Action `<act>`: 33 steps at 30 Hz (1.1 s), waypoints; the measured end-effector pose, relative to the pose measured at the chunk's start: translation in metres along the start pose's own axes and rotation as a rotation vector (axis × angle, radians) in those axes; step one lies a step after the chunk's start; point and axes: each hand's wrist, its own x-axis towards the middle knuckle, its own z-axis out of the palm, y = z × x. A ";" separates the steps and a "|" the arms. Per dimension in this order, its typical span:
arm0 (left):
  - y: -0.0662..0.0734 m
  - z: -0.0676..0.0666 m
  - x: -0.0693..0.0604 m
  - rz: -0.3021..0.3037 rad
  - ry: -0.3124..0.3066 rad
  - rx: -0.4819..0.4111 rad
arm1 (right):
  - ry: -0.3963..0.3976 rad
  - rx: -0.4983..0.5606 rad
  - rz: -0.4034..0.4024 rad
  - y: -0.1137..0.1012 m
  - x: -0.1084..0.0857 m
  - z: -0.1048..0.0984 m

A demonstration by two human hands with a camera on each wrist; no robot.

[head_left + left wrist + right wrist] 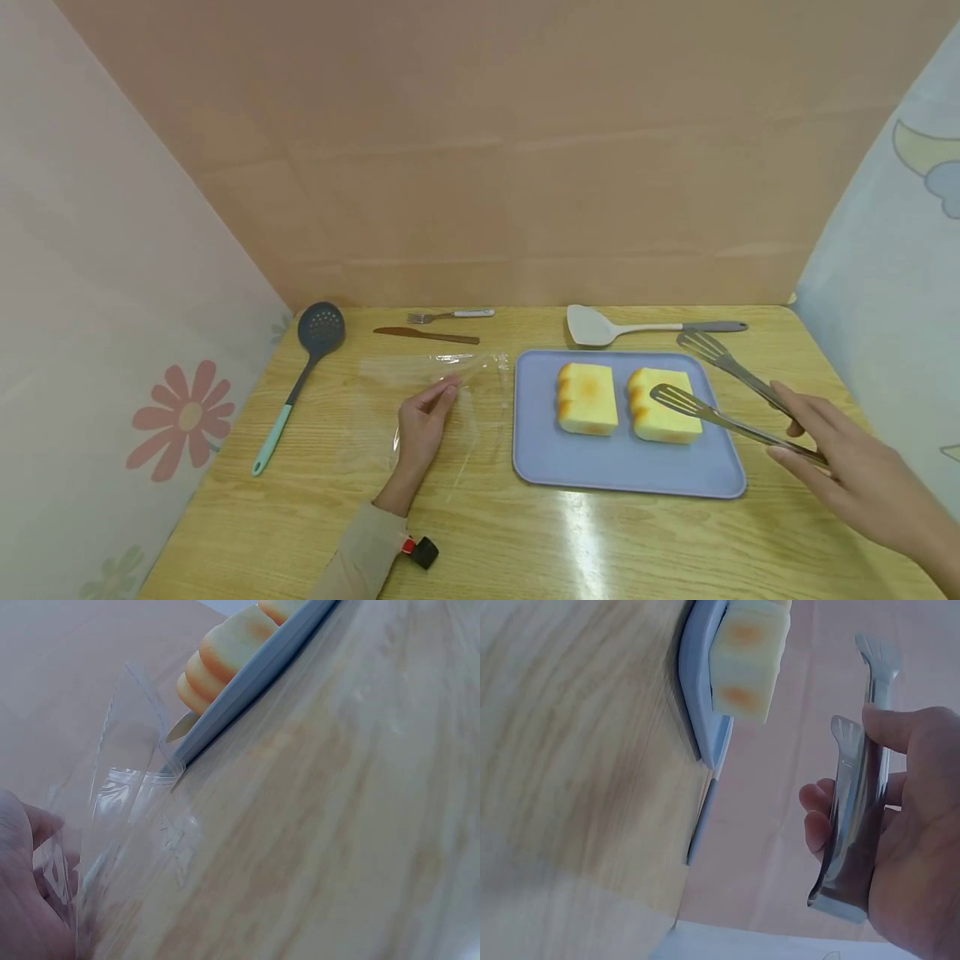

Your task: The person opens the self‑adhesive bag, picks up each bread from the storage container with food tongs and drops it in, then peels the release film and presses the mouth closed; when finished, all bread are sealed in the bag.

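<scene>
My left hand [423, 429] pinches the upper part of a clear plastic bag [375, 400] lying on the table; in the left wrist view the bag's edge [112, 780] lifts beside the fingers. My right hand [855, 467] grips metal tongs [757, 429], whose slotted arms are spread apart. In the head view, one tong tip overlaps the right-hand bread slice [667, 421]; contact cannot be told. Another bread slice [588, 400] lies to its left. Both rest on a blue-purple tray [600, 471]. The right wrist view shows the tongs [855, 817] with nothing between their arms.
A slotted skimmer [321, 329] with a mint handle lies at the left. Along the back are a fork [472, 313], a brown knife [427, 335] and a white spatula [592, 327] with a grey handle. Fabric-like walls [502, 208] enclose the table [510, 542] at the back and sides.
</scene>
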 end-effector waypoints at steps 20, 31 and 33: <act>0.000 -0.001 0.000 0.004 0.006 -0.017 | -0.104 -0.153 -0.105 -0.013 0.056 0.003; -0.001 0.000 0.001 0.011 -0.003 -0.030 | -0.121 -0.236 -0.260 -0.015 0.085 0.009; -0.001 0.000 0.001 0.010 -0.001 -0.028 | -0.121 -0.245 -0.286 -0.016 0.088 0.010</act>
